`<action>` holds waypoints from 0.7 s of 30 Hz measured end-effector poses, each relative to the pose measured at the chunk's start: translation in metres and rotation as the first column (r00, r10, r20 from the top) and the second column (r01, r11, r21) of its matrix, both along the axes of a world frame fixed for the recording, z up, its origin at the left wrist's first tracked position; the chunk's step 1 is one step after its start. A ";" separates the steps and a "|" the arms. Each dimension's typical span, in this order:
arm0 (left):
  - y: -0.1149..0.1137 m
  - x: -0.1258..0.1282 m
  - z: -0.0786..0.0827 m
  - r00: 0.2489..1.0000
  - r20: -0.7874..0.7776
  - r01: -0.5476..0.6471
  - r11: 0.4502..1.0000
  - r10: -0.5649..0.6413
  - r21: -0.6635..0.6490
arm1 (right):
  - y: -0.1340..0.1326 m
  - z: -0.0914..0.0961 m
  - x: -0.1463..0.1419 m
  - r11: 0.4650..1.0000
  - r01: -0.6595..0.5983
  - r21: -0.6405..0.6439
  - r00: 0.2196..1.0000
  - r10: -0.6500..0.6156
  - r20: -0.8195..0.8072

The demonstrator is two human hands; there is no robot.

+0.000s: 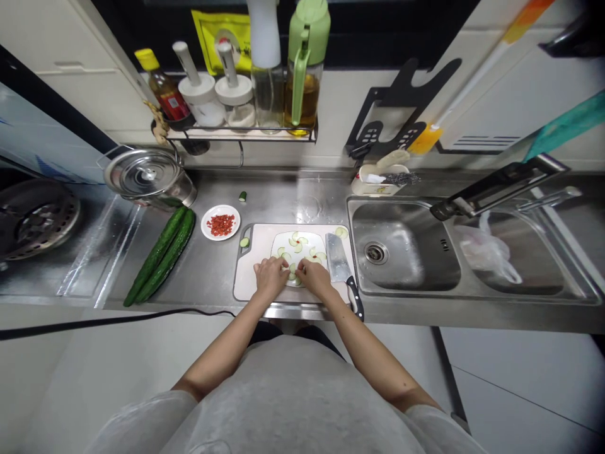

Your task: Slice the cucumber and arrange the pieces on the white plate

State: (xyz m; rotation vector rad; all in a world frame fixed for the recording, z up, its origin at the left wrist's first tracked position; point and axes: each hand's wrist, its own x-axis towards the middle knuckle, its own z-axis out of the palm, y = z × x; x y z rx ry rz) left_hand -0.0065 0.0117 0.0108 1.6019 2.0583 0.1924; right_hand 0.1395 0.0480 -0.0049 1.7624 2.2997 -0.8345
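A white square plate (307,239) lies on the cutting board (258,277). Thin cucumber slices (297,241) form small flower-like groups on it, some with red bits at the centre. At the plate's near edge my left hand (271,277) and my right hand (314,277) face each other. Both have their fingers pinched at a pale cucumber slice (292,272), which the fingertips partly cover. Right of the plate rests a cleaver (337,257) with a black handle. A loose slice (341,232) and a cucumber end (244,242) lie on the board's upper corners.
Left of the board are a small dish (204,226) of chopped red pieces and two whole cucumbers (163,258). Behind them stands a lidded steel pot (151,176). A cucumber stub (242,196) lies further back. The double sink (401,252) is on the right, below a bottle rack (278,133).
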 end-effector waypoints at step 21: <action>0.002 0.014 -0.011 0.999 -0.019 0.038 0.999 -0.038 -0.005 | 0.002 0.005 0.003 1.000 0.018 0.008 1.000 -0.018 -0.008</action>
